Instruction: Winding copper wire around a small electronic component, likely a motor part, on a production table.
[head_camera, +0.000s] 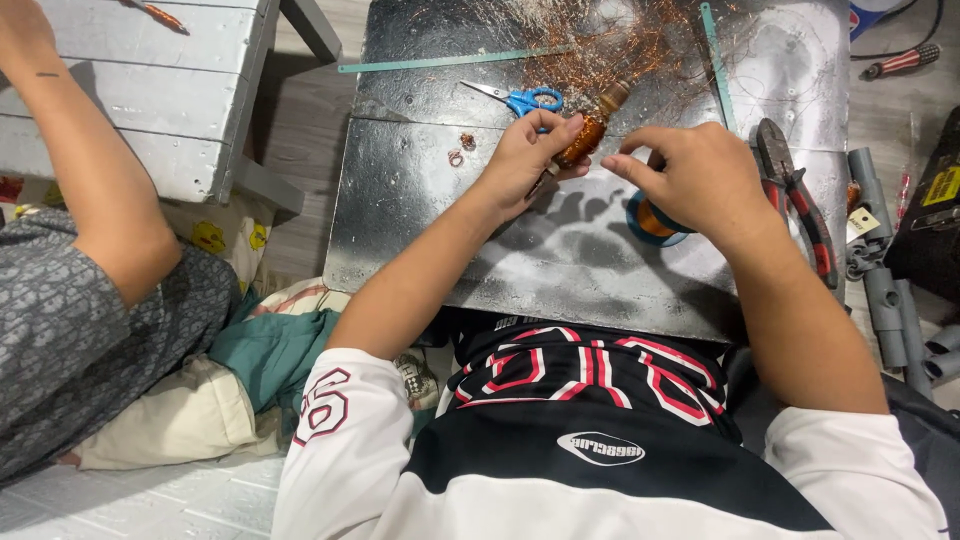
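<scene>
Coil (590, 128), wound in copper wire round a short rod, sits in our left hand (527, 157), over the far middle of the grey board (420, 230) on our lap. That hand is closed round the coil's lower end, thumb on top, fingers curled under. Our right hand (700, 172) hovers just beside it, thumb and forefinger pinched together near the coil; we judge they hold a fine strand, but the wire is too thin to make out there. Under the right hand lies a blue-rimmed spool (645, 222), partly hidden.

The rod already looks well covered in windings, so we take the winding as far along, though we cannot tell how much is left. A loose tangle of copper wire (600, 45) spreads over the board's far end, and two small wire rings (460, 150) lie left of the coil.

Beyond the left hand lie blue-handled scissors (522, 98). Right of the right hand rest red-handled pliers (800, 195), and past them grey pipe pieces (885, 290) on the floor. At far left another person's arm (95, 190) reaches toward a white bench (150, 90).
</scene>
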